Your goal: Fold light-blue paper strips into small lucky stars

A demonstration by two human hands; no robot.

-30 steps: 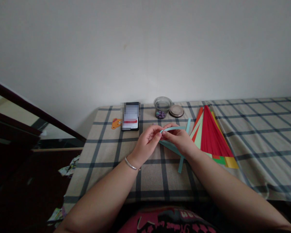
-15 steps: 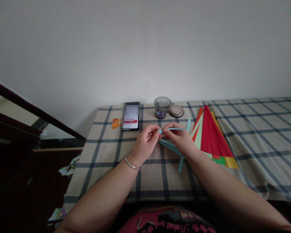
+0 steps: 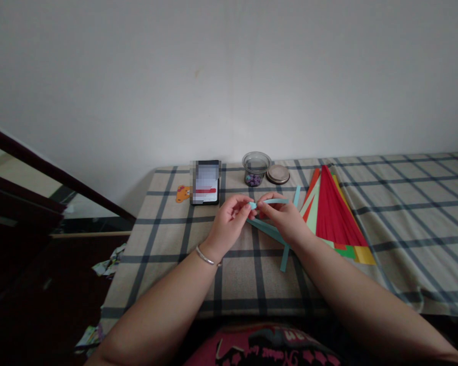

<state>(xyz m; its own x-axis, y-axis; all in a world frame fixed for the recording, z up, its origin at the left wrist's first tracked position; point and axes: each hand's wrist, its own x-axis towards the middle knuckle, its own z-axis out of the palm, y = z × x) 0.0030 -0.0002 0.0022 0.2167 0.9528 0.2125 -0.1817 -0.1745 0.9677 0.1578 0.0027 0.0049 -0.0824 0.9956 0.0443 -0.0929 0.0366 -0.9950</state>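
Clock centred on the meeting fingertips, 12 toward the wall. Hands: two. Left hand (image 3: 231,218) closed, thumb and forefinger gripping a blue paper strip (image 3: 275,201); right hand (image 3: 284,218) likewise pinching it, fingertips just beside the left's.

Strip: narrow, flat, light blue. A short bit shows between the fingertips; a longer length runs toward 3 o'clock along the top of the right hand. Held above the table (image 3: 232,284), near its middle. Further blue strips (image 3: 269,231) lie slanting beneath, count uncertain; crossing ends show at 2 and 5 o'clock, middle hidden by the right hand.

Other counts: phone (image 3: 206,195), one, at 10 o'clock; orange bear cutout (image 3: 182,193), one, just beside it. Clear tub (image 3: 256,162), one, upright at 12, purple pieces (image 3: 254,180) inside, too small to count. Round lid (image 3: 278,174), one, at 1 o'clock. Red strips (image 3: 338,218), many, fanned at 3 o'clock, over yellow, green and orange ones. Bangle (image 3: 205,256), one, left wrist.

Writing: shirt (image 3: 259,345) lettering, partly legible, wording uncertain; phone screen pixelated, one red bar visible.
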